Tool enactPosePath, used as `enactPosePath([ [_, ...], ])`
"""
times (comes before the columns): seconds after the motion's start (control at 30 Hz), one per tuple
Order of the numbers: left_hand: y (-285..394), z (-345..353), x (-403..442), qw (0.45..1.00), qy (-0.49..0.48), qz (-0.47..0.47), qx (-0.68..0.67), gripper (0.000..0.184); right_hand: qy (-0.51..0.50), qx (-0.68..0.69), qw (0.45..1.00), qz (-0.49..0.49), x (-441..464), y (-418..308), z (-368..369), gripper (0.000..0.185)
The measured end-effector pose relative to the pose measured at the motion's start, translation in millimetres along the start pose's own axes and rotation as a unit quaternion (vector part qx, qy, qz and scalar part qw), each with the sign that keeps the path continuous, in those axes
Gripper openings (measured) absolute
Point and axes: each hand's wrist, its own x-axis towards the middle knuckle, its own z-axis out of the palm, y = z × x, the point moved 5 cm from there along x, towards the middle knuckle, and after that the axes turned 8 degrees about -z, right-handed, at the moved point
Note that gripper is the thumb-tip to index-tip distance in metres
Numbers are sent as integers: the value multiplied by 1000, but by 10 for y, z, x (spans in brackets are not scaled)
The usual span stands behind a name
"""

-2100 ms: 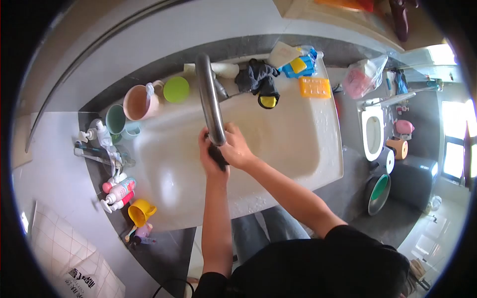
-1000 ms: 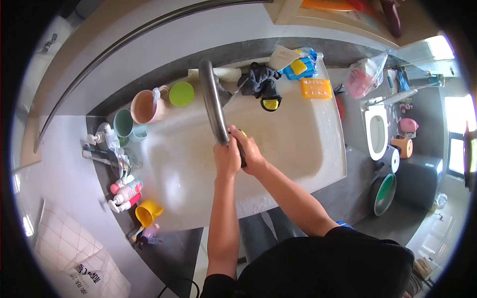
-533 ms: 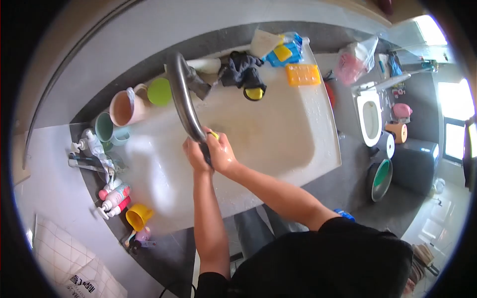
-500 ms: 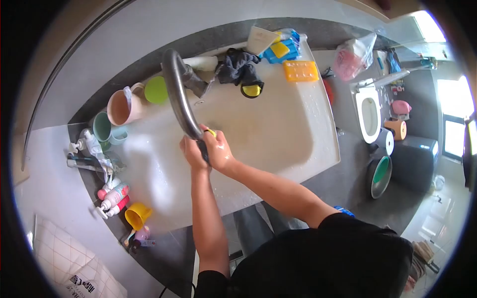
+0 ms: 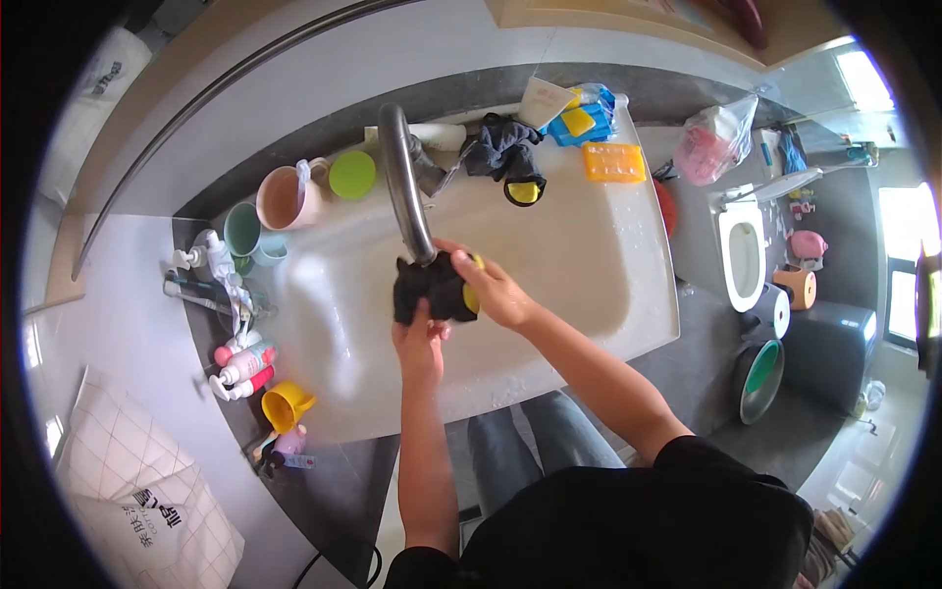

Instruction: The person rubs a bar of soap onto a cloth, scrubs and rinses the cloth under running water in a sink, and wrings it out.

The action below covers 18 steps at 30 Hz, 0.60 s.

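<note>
Under the tip of the curved metal faucet (image 5: 402, 187), a small black cloth piece with a yellow patch, which looks like a sock (image 5: 427, 290), is spread between my hands. My left hand (image 5: 420, 344) grips its lower edge with the thumb on top. From the right, my right hand (image 5: 498, 294) is closed on its yellow side. The cloth hangs over the white basin (image 5: 559, 265). A similar dark cloth bundle (image 5: 500, 147) with a yellow patch lies on the basin's back ledge.
Pink cup (image 5: 285, 196), green cup (image 5: 241, 231) and lime-green round item (image 5: 353, 175) line the back left. Pump bottles (image 5: 245, 363) and a yellow mug (image 5: 285, 405) stand left. An orange soap dish (image 5: 614, 163) sits back right. A toilet (image 5: 743, 260) is beyond.
Before, both hands were closed tightly together around the cloth below the faucet. Now they are apart and the cloth is opened out between them. The camera view has shifted.
</note>
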Motion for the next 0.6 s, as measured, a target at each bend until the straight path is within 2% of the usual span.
enactPosePath([
  [0.07,127,-77,-91,980,100,72,-155,32,27,4,999,-22,-107,-10,-99,50],
  [0.1,244,-65,-157,973,62,123,-183,36,39,-37,997,-48,-170,-42,-144,47],
  [0.13,325,-16,-218,973,67,124,-185,36,50,-76,993,-74,-233,-118,-161,44],
  [0.17,422,44,-278,963,73,147,-212,38,40,-177,981,-64,-323,-190,-172,37],
  [0.3,586,-60,-398,952,60,184,-235,42,13,-210,976,-52,-534,-207,-169,30],
  [0.37,695,-80,-499,949,69,194,-239,43,45,-58,996,-44,-623,-140,-220,23],
  [0.4,733,-86,-541,949,68,198,-238,43,43,-57,996,-47,-651,-157,-241,23],
  [0.47,767,-61,-603,944,24,170,-282,48,54,-172,971,-156,-708,-317,-288,19],
  [0.5,787,-56,-651,944,23,172,-282,48,53,-172,971,-158,-737,-357,-300,19],
  [0.57,804,-60,-728,935,39,169,-309,50,165,29,977,-131,-796,-416,-432,19],
  [0.6,768,-123,-723,934,38,172,-311,50,161,28,978,-133,-811,-485,-414,19],
])
